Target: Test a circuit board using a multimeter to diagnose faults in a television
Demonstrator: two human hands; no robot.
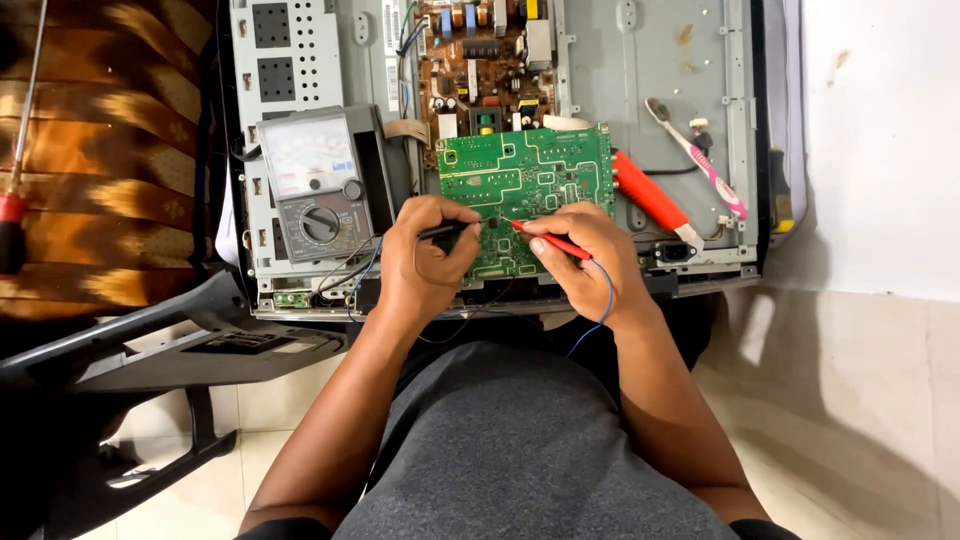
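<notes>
Head view: left hand (pixel 425 262) is pinching the black probe (pixel 447 232), grip clamped; right hand (pixel 585 258) is clamping the red probe (pixel 545 238). Both tips are touching the green circuit board (pixel 525 185), centre frame. Judgement: keep tips steady, not bridging neighbouring pads. Analog multimeter (pixel 315 182) is sitting at nine o'clock; white label strip at twelve, too small to tell.

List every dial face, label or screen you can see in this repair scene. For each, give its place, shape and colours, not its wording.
Analog multimeter: left of the green circuit board, grey box with a white rectangular needle dial above a round black selector knob.
Small blue label: lower right corner of that white dial, too small to read.
No packages or lit screens show.
</notes>
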